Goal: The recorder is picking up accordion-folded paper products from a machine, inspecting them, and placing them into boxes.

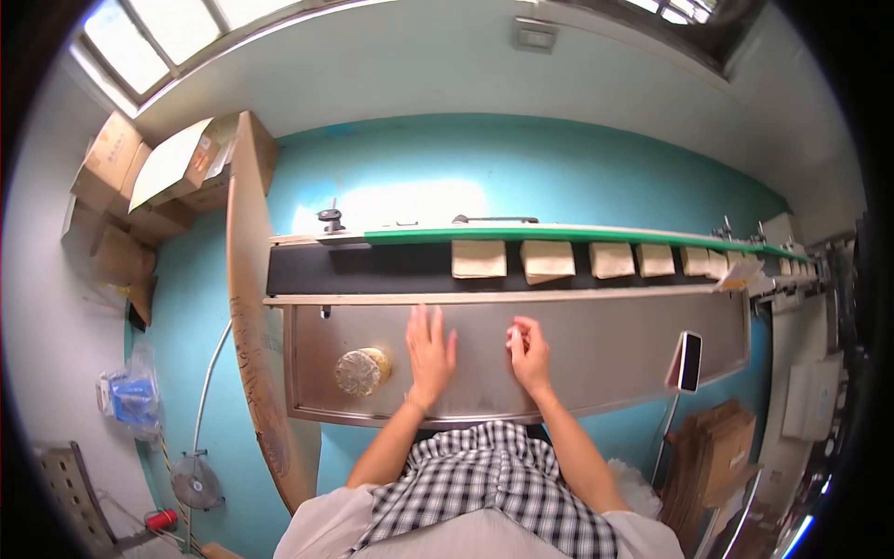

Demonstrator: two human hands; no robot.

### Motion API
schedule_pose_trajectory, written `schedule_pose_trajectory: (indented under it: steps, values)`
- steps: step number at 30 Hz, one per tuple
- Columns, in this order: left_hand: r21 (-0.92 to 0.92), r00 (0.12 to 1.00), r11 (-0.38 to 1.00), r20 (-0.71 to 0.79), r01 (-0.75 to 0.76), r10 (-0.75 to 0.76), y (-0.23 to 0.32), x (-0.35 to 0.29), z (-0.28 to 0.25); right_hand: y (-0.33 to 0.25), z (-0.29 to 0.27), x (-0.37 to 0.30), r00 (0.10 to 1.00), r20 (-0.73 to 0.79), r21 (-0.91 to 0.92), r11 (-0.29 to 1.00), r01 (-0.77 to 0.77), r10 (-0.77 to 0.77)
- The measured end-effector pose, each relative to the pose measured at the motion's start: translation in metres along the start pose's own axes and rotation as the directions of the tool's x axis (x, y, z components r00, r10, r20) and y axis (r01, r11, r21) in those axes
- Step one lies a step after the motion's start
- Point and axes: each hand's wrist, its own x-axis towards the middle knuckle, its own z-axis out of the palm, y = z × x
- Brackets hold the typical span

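So from where I'm standing, the left hand (430, 361) is flat over the metal table (605, 349), fingers out straight, thumb apart, nothing in it. The right hand (529, 356) is loosely curled, thumb near fingertips; can't tell if there's something small pinched there. The tan bundles (479, 259) sit in a row on the black belt (363, 268), just past the front rail (372, 300), and neither hand is touching them. My worry: that rail stands between hands and bundles, so a low reach could bump a wrist or knock one askew. Further right they look packed tighter, so a nudge there could pile them up, I reckon. The jar (361, 373) is near the left hand, and a careless elbow might tip it. Phone (690, 361) is over to the right, easy to clip on a wide swing. Tall cardboard panel (244, 279) blocks the left end, with boxes (177, 172) stacked beyond it.
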Motion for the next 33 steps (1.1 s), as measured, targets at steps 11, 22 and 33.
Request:
schedule_pose_trajectory:
  steps: [11, 22, 33]
  values:
    - [-0.096, 0.987, 0.991, 0.122, -0.09, 0.101, 0.0, -0.07, -0.04, -0.001, 0.031, -0.01, 0.888, 0.165, -0.594, 0.675, 0.437, -0.43]
    - [-0.052, 0.972, 0.989, -0.202, -0.136, 0.123, -0.003, -0.087, 0.003, 0.028, 0.103, 0.009, 0.645, 0.562, -0.12, 0.719, 0.684, -0.519]
    - [-0.037, 0.84, 0.998, -0.538, 0.055, -0.066, 0.022, -0.146, 0.048, 0.04, 0.091, 0.01, 0.496, 0.779, 0.01, 0.8, 0.6, -0.382]
